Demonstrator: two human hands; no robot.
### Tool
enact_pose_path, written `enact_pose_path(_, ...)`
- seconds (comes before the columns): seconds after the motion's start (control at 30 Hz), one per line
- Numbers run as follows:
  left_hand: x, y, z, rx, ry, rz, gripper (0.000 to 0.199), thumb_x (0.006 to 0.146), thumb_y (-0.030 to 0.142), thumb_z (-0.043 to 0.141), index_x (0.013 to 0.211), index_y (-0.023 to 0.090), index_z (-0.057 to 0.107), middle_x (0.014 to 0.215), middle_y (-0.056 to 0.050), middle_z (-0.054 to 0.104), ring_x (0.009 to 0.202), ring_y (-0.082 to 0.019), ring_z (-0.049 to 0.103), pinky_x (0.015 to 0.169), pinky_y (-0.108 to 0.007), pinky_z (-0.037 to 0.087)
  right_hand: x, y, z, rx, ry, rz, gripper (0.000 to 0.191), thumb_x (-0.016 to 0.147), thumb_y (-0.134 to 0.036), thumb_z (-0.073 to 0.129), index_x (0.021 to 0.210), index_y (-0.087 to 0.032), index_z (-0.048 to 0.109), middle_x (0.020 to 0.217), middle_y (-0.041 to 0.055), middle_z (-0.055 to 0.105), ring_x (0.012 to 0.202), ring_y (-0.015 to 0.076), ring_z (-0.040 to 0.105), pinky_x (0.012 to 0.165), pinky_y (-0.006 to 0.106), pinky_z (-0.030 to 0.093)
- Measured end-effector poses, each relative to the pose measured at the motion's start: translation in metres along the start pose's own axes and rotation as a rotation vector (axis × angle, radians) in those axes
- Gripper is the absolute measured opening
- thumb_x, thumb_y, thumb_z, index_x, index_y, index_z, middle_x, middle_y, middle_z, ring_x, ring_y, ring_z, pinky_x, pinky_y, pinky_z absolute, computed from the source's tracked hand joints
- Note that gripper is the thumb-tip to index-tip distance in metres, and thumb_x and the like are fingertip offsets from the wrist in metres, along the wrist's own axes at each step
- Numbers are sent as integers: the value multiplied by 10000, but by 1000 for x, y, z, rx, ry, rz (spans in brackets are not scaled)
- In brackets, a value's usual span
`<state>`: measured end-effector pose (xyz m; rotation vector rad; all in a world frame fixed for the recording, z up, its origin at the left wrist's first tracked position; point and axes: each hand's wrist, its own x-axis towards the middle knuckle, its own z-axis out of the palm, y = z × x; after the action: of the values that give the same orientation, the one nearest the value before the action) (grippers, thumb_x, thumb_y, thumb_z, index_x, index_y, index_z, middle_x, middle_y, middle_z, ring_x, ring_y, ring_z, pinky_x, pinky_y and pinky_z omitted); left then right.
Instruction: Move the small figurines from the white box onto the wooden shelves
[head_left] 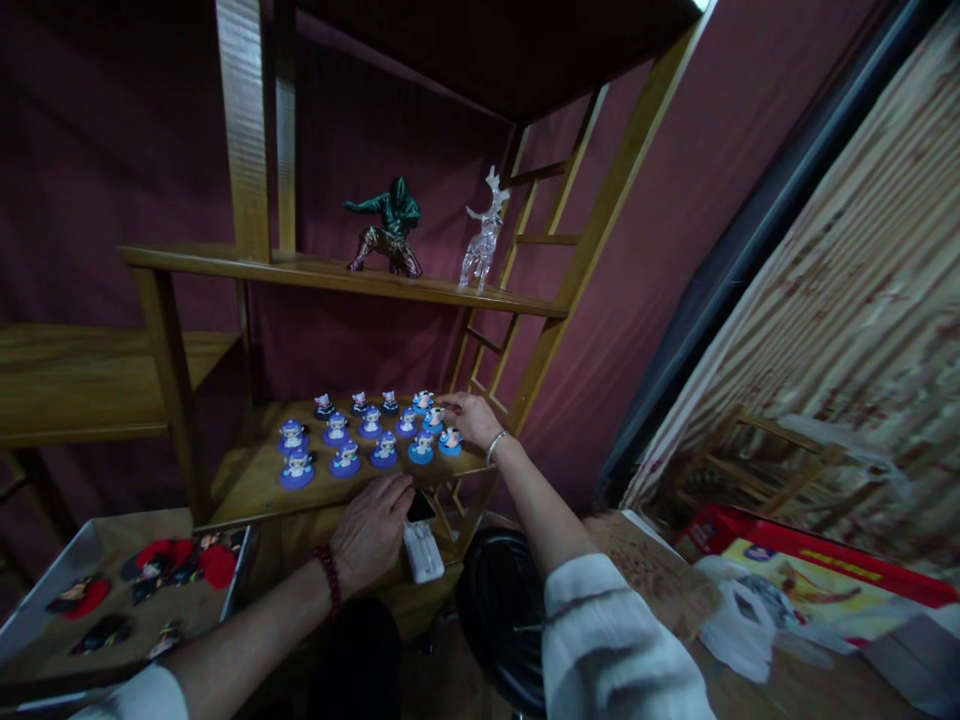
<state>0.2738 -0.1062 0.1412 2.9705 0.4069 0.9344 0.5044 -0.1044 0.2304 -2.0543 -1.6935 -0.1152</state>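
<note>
My right hand (471, 418), with a silver bracelet, reaches over the shelf's right side. Its fingers are bent together at a small blue-based figurine (433, 420) in the right group; the exact contact is partly hidden. Another blue-based figurine (423, 402) stands just behind. Several purple-based figurines (384, 450) stand upright in rows to the left, with dark-based ones (359, 403) at the back. My left hand (373, 530), wearing a red bead bracelet, rests at the shelf's front edge, fingers loosely bent and holding nothing visible. Beside its fingertips is a white device (424, 550) with a dark top.
A box (172, 520) of red and black figurines lies at lower left. The upper shelf (300, 268) bears a green-topped statue (394, 225) and a clear deer (484, 235). A black stool (499, 610) stands below. Plastic bags (739, 625) and a red box (885, 570) are at right.
</note>
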Motion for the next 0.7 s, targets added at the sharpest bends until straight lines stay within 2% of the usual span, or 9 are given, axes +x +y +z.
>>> enact_pose_path(0.23, 15, 1, 7, -14, -2, -6, 398, 738, 54, 388, 1114, 64, 519, 1221, -154, 498, 1160, -234, 413, 975, -415, 363, 23, 0, 2, -30, -175, 83, 319, 718, -143, 552, 1010, -236, 639, 883, -9, 681, 783, 114, 606, 730, 166, 440)
enact_pose_path(0.47, 16, -7, 17, -5, -11, 22, 410, 734, 47, 385, 1126, 47, 505, 1212, -156, 502, 1161, -232, 409, 980, -405, 360, 35, 9, 8, -51, -234, 79, 351, 665, -167, 626, 1012, -221, 642, 943, 11, 673, 844, 144, 612, 731, 175, 447)
enact_pose_path(0.7, 16, -9, 16, -38, -20, 33, 420, 734, 52, 388, 1141, 57, 489, 1209, -156, 501, 1168, -225, 401, 988, -400, 347, 41, 11, 12, -83, -280, 47, 343, 644, -151, 648, 979, -221, 661, 966, 25, 672, 880, 164, 615, 761, 188, 444)
